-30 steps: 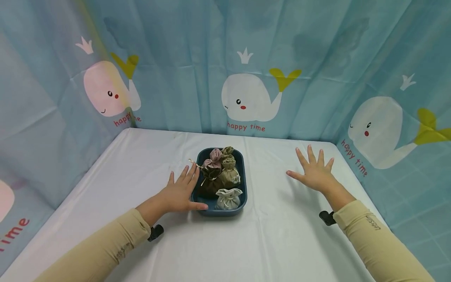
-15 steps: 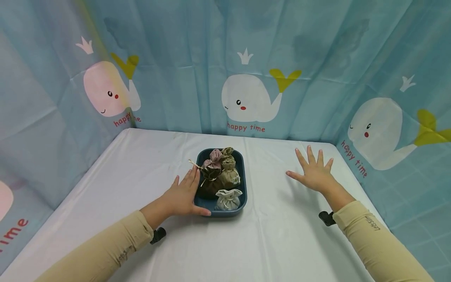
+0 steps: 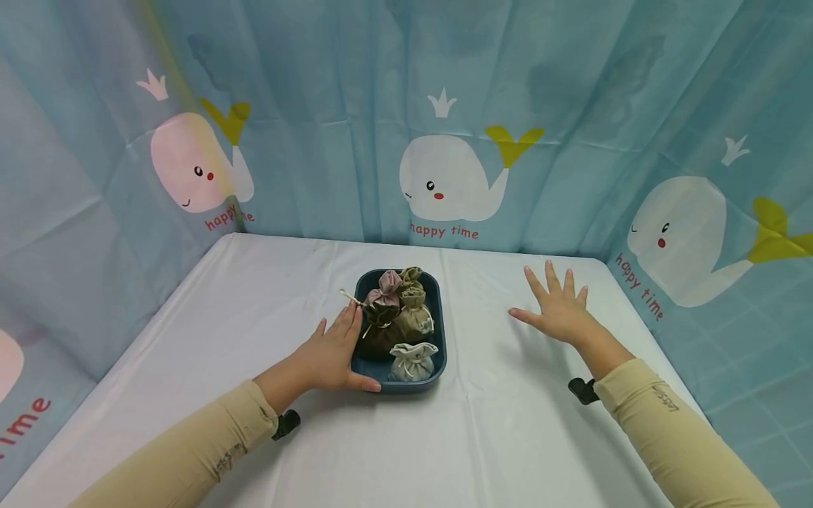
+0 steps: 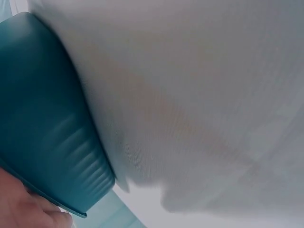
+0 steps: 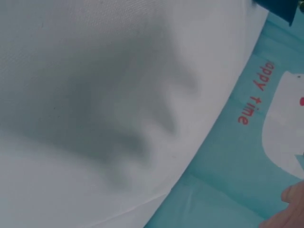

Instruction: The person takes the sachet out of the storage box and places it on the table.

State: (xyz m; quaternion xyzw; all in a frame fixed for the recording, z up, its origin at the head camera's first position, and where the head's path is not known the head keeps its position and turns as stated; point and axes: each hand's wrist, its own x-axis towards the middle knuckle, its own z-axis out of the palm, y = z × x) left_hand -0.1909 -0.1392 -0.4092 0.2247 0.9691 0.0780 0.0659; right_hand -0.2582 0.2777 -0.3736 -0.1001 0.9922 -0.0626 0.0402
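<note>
A dark blue plastic basin (image 3: 442, 339) with rounded corners stands on the white table. In it lie several small drawstring pouches: a pink pouch (image 3: 384, 288), a dark brown pouch (image 3: 379, 340), an olive pouch (image 3: 416, 319) and a pale grey pouch (image 3: 411, 363). My left hand (image 3: 330, 356) lies along the basin's left rim, fingers straight, thumb at the near left corner; the left wrist view has its fingers (image 4: 28, 211) at the rim of the ribbed wall. Apart from the basin, my right hand (image 3: 555, 314) hovers over the right of the table, fingers spread, holding nothing.
White cloth (image 3: 470, 451) covers the table. Blue curtains (image 3: 356, 176) printed with white whales hang along its back and both sides. Each wrist carries a small black camera mount. A thin cream drawstring (image 3: 349, 295) sticks out over the basin's left rim.
My left hand has shifted slightly right, closer against the basin, with its fingers drawn nearer together. My right hand has moved a little left. The basin and pouches look nearly unmoved.
</note>
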